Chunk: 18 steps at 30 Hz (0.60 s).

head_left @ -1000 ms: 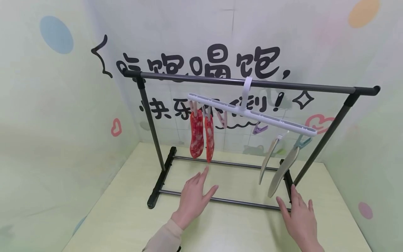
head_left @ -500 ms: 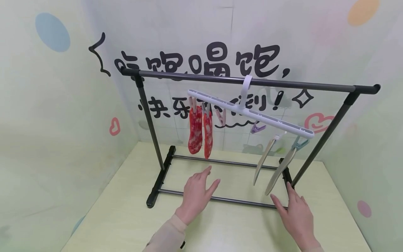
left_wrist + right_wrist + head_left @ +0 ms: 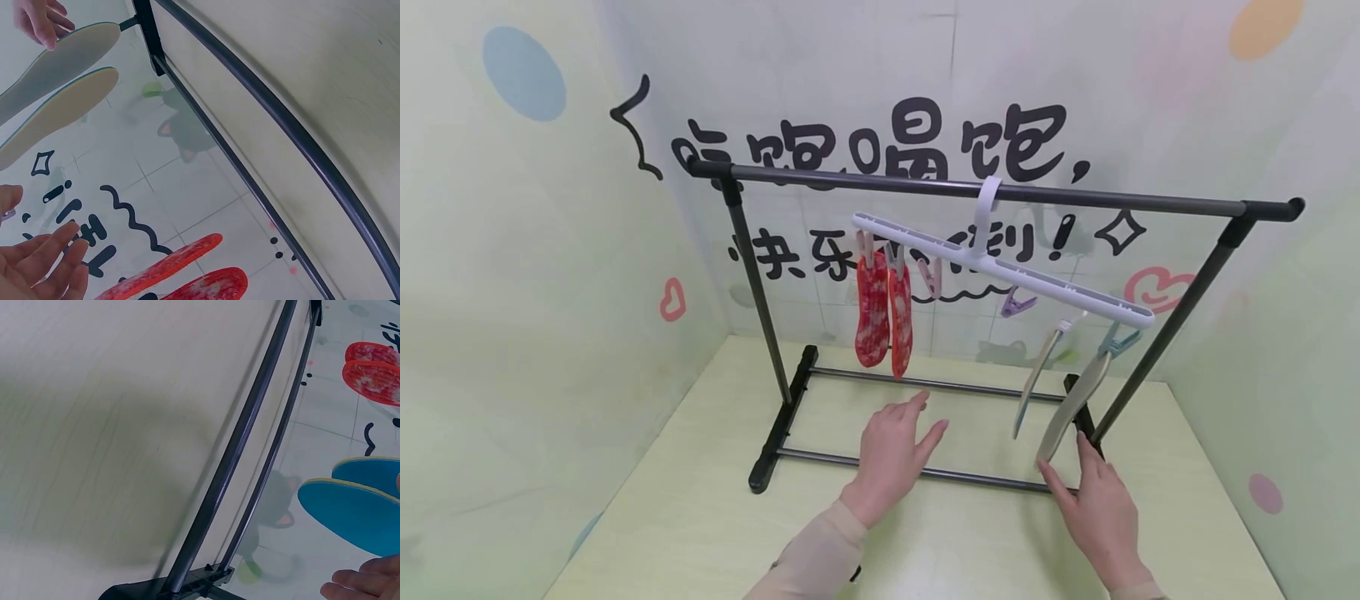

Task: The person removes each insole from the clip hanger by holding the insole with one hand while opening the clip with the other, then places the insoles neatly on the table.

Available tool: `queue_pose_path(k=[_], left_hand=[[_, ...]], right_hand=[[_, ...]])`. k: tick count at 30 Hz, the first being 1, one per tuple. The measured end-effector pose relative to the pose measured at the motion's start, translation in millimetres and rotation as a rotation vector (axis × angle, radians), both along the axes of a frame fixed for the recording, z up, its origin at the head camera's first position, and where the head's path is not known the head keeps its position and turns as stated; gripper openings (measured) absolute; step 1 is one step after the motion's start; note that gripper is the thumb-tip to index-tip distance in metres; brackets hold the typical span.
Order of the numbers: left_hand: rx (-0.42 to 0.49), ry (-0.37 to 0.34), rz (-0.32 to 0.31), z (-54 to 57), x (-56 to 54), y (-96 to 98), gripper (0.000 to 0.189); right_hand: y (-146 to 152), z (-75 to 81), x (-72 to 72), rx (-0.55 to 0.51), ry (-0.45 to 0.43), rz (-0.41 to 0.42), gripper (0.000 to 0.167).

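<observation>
A pale lilac clip hanger (image 3: 1060, 290) hangs tilted from the rack's top bar (image 3: 850, 181), its right end lower. Clipped at that end are two beige insoles (image 3: 1075, 404) with blue undersides (image 3: 350, 515). My right hand (image 3: 1101, 508) is at the lower end of the nearer insole, thumb by its tip and fingers on the far side; contact is unclear. Towards the hanger's left end hang two red-and-white marbled, insole-shaped pieces (image 3: 872, 312). Below and right of them my left hand (image 3: 887, 454) hovers with fingers loosely extended, holding nothing.
A black rack foot (image 3: 782, 421) stands at left, joined to the right foot by two low bars (image 3: 985, 479) over the pale tabletop (image 3: 700, 533). A pink clip (image 3: 932, 277) and a purple clip (image 3: 1018, 302) hang mid-hanger. Printed walls (image 3: 550, 292) enclose the table.
My left hand has moved right, away from the red pieces. My right hand has shifted slightly left to the insole's tip. The hanger and hanging insoles have swayed a little.
</observation>
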State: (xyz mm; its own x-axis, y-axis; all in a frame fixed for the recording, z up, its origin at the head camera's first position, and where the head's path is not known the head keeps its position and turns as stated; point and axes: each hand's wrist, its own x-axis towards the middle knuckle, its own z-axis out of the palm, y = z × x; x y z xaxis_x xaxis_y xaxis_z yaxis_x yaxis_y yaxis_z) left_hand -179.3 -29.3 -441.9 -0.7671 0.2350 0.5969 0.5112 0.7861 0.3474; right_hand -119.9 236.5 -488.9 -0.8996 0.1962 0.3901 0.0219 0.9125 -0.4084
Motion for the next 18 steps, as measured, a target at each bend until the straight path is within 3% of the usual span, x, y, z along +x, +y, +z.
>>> queue_pose_path(k=[7, 18], left_hand=[[-0.011, 0.036, -0.029, 8.1, -2.9, 11.3, 0.046], [-0.067, 0.156, -0.099, 28.1, -6.9, 31.6, 0.042]], right_hand=[[-1, -0.1, -2.0, -0.002, 0.049, -0.006, 0.073], [-4, -1.5, -6.4, 0.02, 0.077, 0.011, 0.074]])
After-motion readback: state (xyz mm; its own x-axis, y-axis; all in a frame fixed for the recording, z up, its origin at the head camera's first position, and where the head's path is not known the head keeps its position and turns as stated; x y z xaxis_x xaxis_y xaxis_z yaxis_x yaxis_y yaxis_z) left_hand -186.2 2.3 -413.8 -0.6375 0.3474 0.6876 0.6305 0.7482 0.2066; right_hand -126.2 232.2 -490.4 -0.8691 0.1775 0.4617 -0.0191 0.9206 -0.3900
